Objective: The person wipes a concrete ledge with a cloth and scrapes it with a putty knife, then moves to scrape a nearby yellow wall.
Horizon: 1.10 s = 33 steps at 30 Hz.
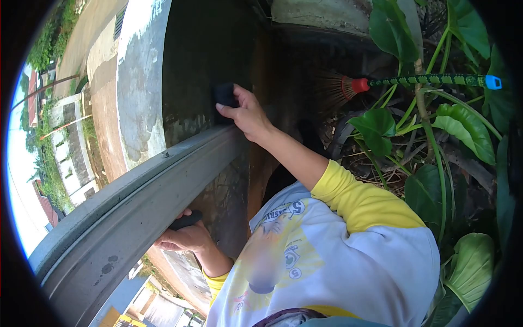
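Note:
My right hand (248, 114) is closed around a small black block-like pad (225, 96), its thumb on the near side. The pad is against or very near the dark, stained wall surface (204, 60). Below and to the left, my left hand (188, 236) is closed on a dark rounded pad (187, 219), beside the lower edge of a long grey beam (141, 204). What the two pads are made of cannot be told. The beam runs slantwise between the two hands, with dark spots on its near end.
A stick broom (357, 85) with a red collar, green patterned handle and blue cap stands among large green leaves (373, 131) on the right. Dry twigs cover the soil there. A pale weathered wall (139, 82) and a street lie beyond the beam.

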Available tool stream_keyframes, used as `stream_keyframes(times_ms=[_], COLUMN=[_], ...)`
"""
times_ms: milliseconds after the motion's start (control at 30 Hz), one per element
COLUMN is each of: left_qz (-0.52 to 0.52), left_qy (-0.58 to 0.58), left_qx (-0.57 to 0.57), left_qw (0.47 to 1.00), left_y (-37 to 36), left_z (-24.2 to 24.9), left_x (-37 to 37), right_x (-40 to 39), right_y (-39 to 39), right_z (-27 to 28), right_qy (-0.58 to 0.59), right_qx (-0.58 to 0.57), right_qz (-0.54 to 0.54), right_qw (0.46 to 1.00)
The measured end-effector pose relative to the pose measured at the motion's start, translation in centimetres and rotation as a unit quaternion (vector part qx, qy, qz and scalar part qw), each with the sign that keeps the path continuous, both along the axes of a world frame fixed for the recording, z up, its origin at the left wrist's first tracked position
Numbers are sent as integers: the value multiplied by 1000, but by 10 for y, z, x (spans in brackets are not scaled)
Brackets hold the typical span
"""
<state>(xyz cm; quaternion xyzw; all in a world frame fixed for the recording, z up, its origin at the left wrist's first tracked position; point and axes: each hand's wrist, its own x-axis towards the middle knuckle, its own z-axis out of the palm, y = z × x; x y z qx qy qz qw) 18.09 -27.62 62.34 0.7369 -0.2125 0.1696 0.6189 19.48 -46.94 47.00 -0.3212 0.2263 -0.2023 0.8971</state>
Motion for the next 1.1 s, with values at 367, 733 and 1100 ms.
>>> stream_keyframes(times_ms=[367, 733, 1100], left_qz=[50, 44, -11], left_qy=[-16, -5, 8], left_qx=[40, 75, 36], left_qw=[998, 996, 999], left_y=[-7, -16, -2], left_z=[6, 12, 6], left_x=[-2, -4, 1], right_x=[-40, 92, -2], right_y=[-126, -94, -20], right_z=[-66, -223, -182], right_qy=[-151, 201, 152], right_qx=[91, -244, -138], right_qz=[-151, -173, 136], right_qw=[973, 933, 969])
